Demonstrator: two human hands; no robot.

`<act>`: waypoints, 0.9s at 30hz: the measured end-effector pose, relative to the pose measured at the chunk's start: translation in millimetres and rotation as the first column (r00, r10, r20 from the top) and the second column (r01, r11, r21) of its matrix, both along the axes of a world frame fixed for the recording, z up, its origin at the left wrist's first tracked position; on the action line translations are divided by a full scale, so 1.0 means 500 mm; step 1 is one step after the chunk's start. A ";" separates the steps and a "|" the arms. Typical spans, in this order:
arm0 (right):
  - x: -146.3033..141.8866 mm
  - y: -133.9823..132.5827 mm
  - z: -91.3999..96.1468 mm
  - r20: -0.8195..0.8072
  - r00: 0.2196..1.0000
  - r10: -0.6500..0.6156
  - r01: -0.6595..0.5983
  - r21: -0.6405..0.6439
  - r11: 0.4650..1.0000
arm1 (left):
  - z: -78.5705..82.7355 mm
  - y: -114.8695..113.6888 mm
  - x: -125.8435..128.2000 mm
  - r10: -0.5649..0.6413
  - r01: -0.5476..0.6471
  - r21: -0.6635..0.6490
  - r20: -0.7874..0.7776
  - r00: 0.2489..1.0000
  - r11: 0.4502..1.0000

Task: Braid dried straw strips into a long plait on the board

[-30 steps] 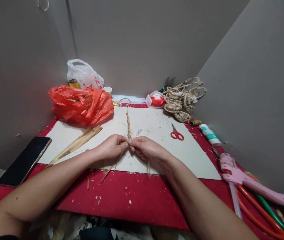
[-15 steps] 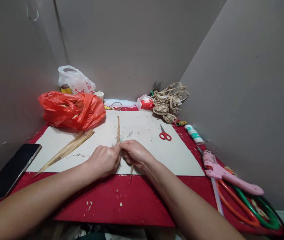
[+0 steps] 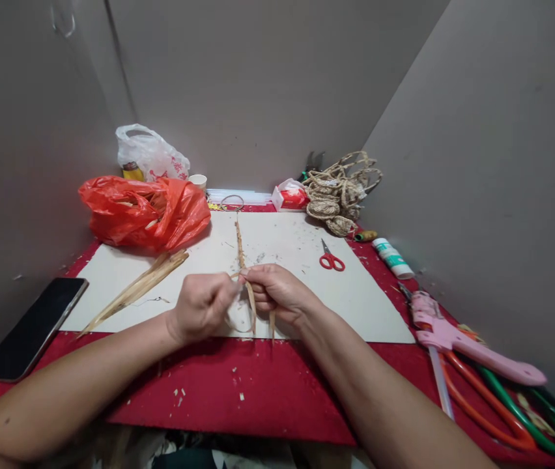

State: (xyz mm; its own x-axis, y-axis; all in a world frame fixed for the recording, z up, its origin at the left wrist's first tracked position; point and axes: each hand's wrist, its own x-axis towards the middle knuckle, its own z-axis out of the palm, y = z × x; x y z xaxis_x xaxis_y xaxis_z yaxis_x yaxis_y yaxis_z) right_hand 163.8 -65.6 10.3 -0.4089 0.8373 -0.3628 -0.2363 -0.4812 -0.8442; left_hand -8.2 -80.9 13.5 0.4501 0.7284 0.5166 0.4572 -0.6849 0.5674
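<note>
A narrow tan braid of dried plant strips [image 3: 240, 244] runs from a thin ring [image 3: 232, 203] at the back of the white sheet down to my hands. My right hand [image 3: 280, 293] pinches the braid's near end, and loose strip ends hang below its fingers. Just left of it, my left hand [image 3: 204, 305] is closed on one strip, which loops down between the hands. Its fingertips are slightly blurred. A bundle of dried husk strips [image 3: 135, 290] lies to the left of my left hand.
A red plastic bag [image 3: 145, 218] and a black phone [image 3: 33, 329] are at left. On the right lie red-handled scissors [image 3: 332, 262], coiled rope [image 3: 341, 192], a white-green tube [image 3: 393, 258], a pink glue gun [image 3: 477, 355] and larger shears [image 3: 490, 407]. Grey walls enclose the table.
My left hand has drawn away leftward from my right, pulling a strip out into a loop. More loose strands show between the hands. The view has shifted slightly.
</note>
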 end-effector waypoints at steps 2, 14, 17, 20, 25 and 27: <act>0.002 0.002 0.002 0.006 1.000 0.020 -0.020 -0.001 1.000 | -0.002 0.023 0.001 0.234 -0.215 -0.118 0.182 0.955 0.969; 0.014 0.012 -0.007 0.099 0.982 0.162 -0.170 0.079 0.982 | -0.010 0.038 0.035 0.062 0.252 -0.771 0.352 0.934 0.585; 0.024 0.013 -0.004 0.178 0.966 0.190 -0.216 0.145 0.966 | -0.012 0.051 0.031 -0.012 0.230 -0.679 0.309 0.951 0.697; 0.031 0.013 0.000 0.353 0.921 0.163 -0.260 0.247 0.934 | -0.018 0.063 0.026 -0.050 0.180 -0.647 0.214 0.976 0.741; 0.025 0.009 0.008 0.604 0.797 0.018 -0.340 0.423 0.840 | -0.018 0.063 0.027 -0.086 0.214 -0.663 0.221 0.972 0.718; 0.020 0.007 0.006 0.664 0.747 -0.038 -0.359 0.449 0.818 | -0.016 0.060 0.029 -0.039 0.217 -0.716 0.257 0.966 0.663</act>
State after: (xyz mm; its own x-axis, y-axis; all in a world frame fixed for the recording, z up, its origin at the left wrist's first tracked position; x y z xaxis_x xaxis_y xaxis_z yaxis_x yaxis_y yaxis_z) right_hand 173.7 -62.2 13.5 -0.4023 0.9086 -0.1121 0.4691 0.0994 -0.8775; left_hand 6.5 -50.8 5.6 0.5195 0.8515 -0.0713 0.2119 -0.0476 0.9761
